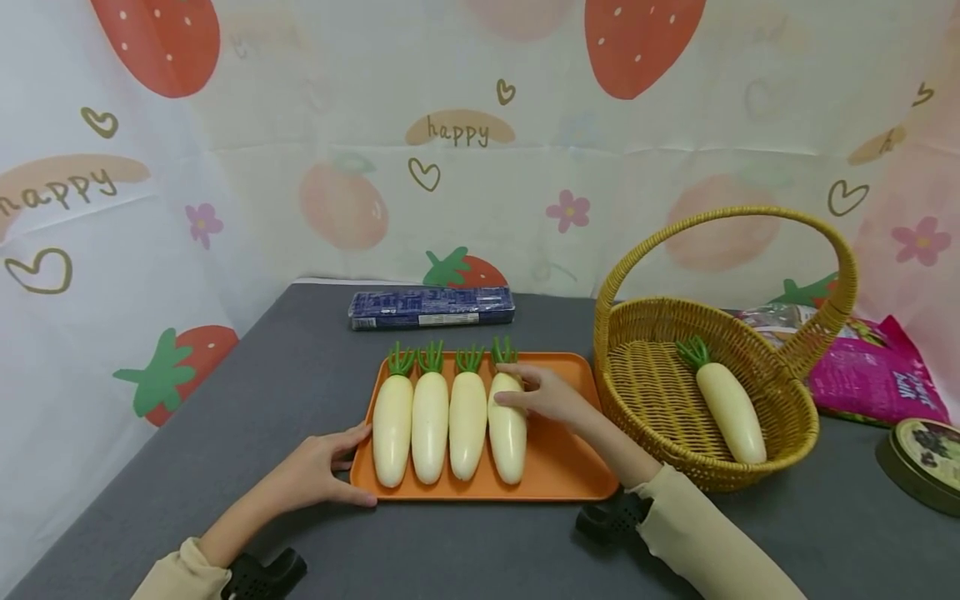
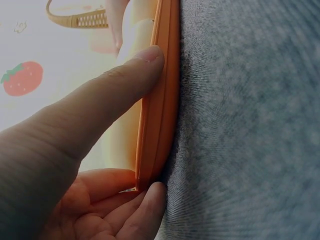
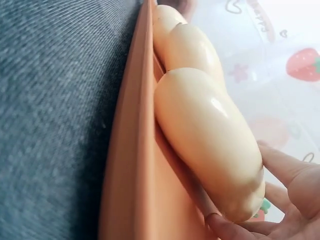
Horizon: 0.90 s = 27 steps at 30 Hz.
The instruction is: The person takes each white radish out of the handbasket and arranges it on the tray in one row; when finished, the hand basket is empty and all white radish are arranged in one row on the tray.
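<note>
Several white radishes with green tops lie side by side on an orange tray (image 1: 558,467). My right hand (image 1: 546,395) grips the rightmost white radish (image 1: 508,442) near its leafy end, and the right wrist view shows the fingers around that end of the radish (image 3: 210,135). At the tray's front left corner, my left hand (image 1: 318,472) holds the rim. Its thumb (image 2: 120,75) presses the tray's front side, while the other fingers bend at the left side. One more white radish (image 1: 731,412) lies in a wicker basket (image 1: 645,425) to the right.
Behind the tray lies a dark blue packet (image 1: 431,308). The basket's tall arched handle (image 1: 738,212) rises beside my right forearm. A pink bag (image 1: 873,375) and a round tin (image 1: 926,458) sit at the far right of the grey table (image 1: 247,400). A printed cloth hangs behind.
</note>
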Each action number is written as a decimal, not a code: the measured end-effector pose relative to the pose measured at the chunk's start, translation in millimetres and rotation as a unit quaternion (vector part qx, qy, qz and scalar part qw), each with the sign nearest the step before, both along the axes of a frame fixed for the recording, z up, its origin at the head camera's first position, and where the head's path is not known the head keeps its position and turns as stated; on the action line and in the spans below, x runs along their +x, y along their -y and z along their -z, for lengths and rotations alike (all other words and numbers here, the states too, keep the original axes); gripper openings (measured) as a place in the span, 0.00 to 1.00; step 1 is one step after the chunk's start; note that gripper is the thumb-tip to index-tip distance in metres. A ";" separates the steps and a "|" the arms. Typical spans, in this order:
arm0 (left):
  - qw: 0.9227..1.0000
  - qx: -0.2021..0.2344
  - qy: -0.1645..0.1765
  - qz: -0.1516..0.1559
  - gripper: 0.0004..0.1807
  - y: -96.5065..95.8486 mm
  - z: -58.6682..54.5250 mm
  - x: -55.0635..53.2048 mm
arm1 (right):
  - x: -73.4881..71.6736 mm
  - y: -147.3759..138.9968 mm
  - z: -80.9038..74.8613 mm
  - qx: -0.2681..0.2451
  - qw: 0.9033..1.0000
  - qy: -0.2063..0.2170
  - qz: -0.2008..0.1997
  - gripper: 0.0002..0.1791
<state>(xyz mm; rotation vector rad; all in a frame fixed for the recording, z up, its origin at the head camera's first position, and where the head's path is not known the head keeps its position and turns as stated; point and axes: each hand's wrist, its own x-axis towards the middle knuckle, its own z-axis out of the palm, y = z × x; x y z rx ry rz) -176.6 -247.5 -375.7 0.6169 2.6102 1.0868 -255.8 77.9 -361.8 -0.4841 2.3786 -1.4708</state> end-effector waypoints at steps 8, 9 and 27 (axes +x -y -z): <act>1.000 0.002 -0.001 0.002 0.52 0.2 1.1 -0.9 | -0.9 0.4 -1.7 -0.009 1.000 0.004 -0.008 0.32; 1.000 0.002 -0.001 0.003 0.52 0.2 1.2 -1.0 | -0.8 0.3 -2.2 -0.005 1.000 0.001 -0.010 0.33; 1.000 0.014 0.006 0.005 0.52 -0.2 2.0 -1.7 | 24.2 -27.6 -62.6 -0.033 0.998 -0.015 -0.044 0.29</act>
